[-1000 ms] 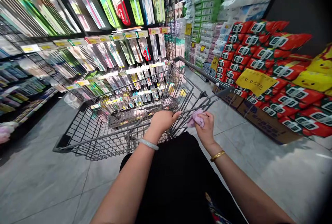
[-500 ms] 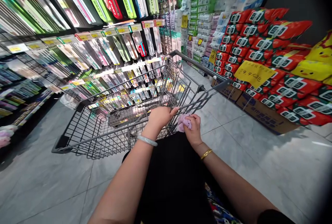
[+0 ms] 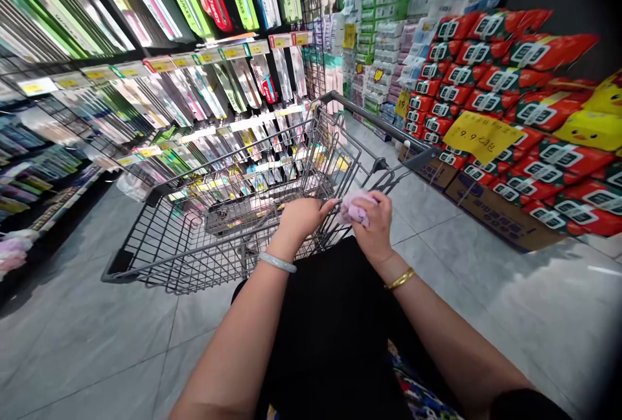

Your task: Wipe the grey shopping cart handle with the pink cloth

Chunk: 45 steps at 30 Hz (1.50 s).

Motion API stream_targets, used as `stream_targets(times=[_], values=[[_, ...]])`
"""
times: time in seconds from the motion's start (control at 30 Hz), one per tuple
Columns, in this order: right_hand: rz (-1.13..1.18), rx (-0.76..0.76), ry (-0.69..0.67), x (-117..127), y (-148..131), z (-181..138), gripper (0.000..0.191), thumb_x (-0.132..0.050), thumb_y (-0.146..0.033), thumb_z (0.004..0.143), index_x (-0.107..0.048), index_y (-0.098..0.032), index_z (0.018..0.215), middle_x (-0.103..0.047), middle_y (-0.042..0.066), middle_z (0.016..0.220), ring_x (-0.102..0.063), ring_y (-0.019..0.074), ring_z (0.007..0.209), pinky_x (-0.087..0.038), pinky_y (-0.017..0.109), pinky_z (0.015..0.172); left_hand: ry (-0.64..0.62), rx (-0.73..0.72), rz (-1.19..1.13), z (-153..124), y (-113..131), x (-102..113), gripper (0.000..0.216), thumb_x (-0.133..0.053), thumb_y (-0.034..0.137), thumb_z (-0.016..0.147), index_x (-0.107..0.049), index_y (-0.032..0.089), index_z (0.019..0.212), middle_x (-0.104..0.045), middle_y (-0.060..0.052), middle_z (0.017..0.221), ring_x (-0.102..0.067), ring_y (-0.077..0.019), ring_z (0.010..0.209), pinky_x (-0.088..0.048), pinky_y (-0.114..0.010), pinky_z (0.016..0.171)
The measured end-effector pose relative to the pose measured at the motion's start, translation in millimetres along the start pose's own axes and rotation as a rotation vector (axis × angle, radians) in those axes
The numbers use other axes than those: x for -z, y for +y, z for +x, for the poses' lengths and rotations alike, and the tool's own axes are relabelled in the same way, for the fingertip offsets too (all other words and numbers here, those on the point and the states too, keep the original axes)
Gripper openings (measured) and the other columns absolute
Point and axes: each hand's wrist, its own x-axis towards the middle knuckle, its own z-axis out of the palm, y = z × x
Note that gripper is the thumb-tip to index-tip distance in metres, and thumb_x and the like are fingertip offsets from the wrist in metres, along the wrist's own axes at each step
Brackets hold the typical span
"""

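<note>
A grey wire shopping cart point(image 3: 228, 212) stands on a tiled floor point(image 3: 97, 336) between racks of hanging toothbrush packs point(image 3: 160, 89) to the left and stacked red packages point(image 3: 515, 102) with a yellow price sign point(image 3: 479, 137) to the right. The left hand point(image 3: 302, 219) rests curled over the cart's near rim, fingers closed on the bar. The right hand point(image 3: 375, 227), just beside it at the same rim, is clamped on a crumpled pink cloth point(image 3: 356, 207) pressed against the cart.
</note>
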Motion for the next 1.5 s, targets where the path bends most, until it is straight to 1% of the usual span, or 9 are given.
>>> stream_targets(times=[0.23, 0.4, 0.5, 0.67, 0.83, 0.93, 1.1, 1.33, 1.5], values=[[-0.044, 0.131, -0.095, -5, -6, 13, 0.033, -0.063, -0.01, 0.076, -0.065, -0.026, 0.105, -0.051, 0.007, 0.116, -0.051, 0.0254, 0.107, -0.048, 0.043, 0.094, -0.011, 0.025, 0.025, -2, -2, 0, 0.088, -0.005, 0.075, 0.091, -0.072, 0.019, 0.081, -0.073, -0.013, 0.083, -0.068, -0.0245, 0.075, -0.047, -0.033, 0.07], [-0.101, 0.111, -0.161, 11, -8, 31, 0.039, -0.061, -0.011, 0.075, -0.066, -0.026, 0.111, -0.054, 0.008, 0.122, -0.051, 0.0271, 0.111, -0.044, 0.044, 0.099, -0.017, 0.027, -0.006, -9, -4, 3, 0.088, -0.007, 0.077, 0.09, -0.072, 0.018, 0.079, -0.074, -0.012, 0.085, -0.068, -0.0241, 0.078, -0.048, -0.033, 0.074], [-0.189, 0.081, -0.189, 12, -18, 34, 0.04, -0.062, -0.011, 0.075, -0.068, -0.027, 0.112, -0.056, 0.008, 0.125, -0.049, 0.0294, 0.115, -0.04, 0.047, 0.101, -0.009, 0.063, -0.005, -14, -5, 5, 0.087, -0.005, 0.068, 0.095, -0.073, 0.017, 0.082, -0.074, -0.014, 0.085, -0.069, -0.0238, 0.08, -0.048, -0.033, 0.077], [-0.204, 0.206, -0.369, 18, -29, 37, 0.036, -0.062, -0.012, 0.078, -0.069, -0.028, 0.109, -0.062, 0.006, 0.122, -0.051, 0.028, 0.113, -0.041, 0.043, 0.097, -0.029, 0.094, 0.006, -18, -8, 8, 0.073, -0.012, 0.052, 0.101, -0.073, 0.015, 0.088, -0.075, -0.014, 0.089, -0.069, -0.0227, 0.083, -0.048, -0.032, 0.078], [-0.337, 0.207, -0.267, 48, -24, 64, 0.036, -0.061, -0.011, 0.08, -0.068, -0.027, 0.112, -0.061, 0.008, 0.126, -0.049, 0.0302, 0.116, -0.037, 0.045, 0.098, -0.024, 0.122, -0.016, -18, -13, 5, 0.073, -0.012, 0.053, 0.1, -0.073, 0.016, 0.088, -0.075, -0.014, 0.09, -0.069, -0.0231, 0.081, -0.049, -0.033, 0.077], [-0.358, 0.23, -0.22, 50, -27, 65, 0.036, -0.062, -0.01, 0.079, -0.067, -0.027, 0.11, -0.062, 0.008, 0.125, -0.048, 0.0304, 0.117, -0.035, 0.045, 0.097, -0.001, 0.114, -0.01, -20, -13, 5, 0.074, -0.012, 0.054, 0.1, -0.073, 0.015, 0.087, -0.074, -0.014, 0.089, -0.069, -0.0234, 0.079, -0.048, -0.033, 0.075], [-0.361, 0.445, -0.506, 51, -37, 76, 0.033, -0.065, -0.011, 0.078, -0.067, -0.027, 0.107, -0.066, 0.006, 0.118, -0.052, 0.0274, 0.109, -0.036, 0.04, 0.086, -0.008, 0.088, -0.007, -28, -17, 8, 0.073, -0.012, 0.054, 0.1, -0.073, 0.017, 0.082, -0.073, -0.013, 0.085, -0.068, -0.0234, 0.078, -0.048, -0.033, 0.074], [-0.394, 0.324, -0.481, 89, -35, 147, 0.029, -0.067, -0.01, 0.072, -0.068, -0.024, 0.098, -0.068, 0.006, 0.107, -0.055, 0.0267, 0.099, -0.038, 0.039, 0.084, -0.02, 0.098, -0.014, -40, -34, 8, 0.074, -0.011, 0.051, 0.101, -0.072, 0.019, 0.073, -0.072, -0.011, 0.076, -0.068, -0.0233, 0.078, -0.046, -0.032, 0.075], [-0.087, 0.474, -0.842, 99, -45, 161, 0.032, -0.065, -0.012, 0.072, -0.069, -0.028, 0.1, -0.069, 0.0, 0.104, -0.06, 0.0206, 0.096, -0.041, 0.034, 0.087, -0.027, 0.12, -0.028, -55, -46, 11, 0.075, -0.011, 0.053, 0.101, -0.069, 0.02, 0.066, -0.072, -0.009, 0.074, -0.066, -0.0225, 0.074, -0.045, -0.031, 0.071]])
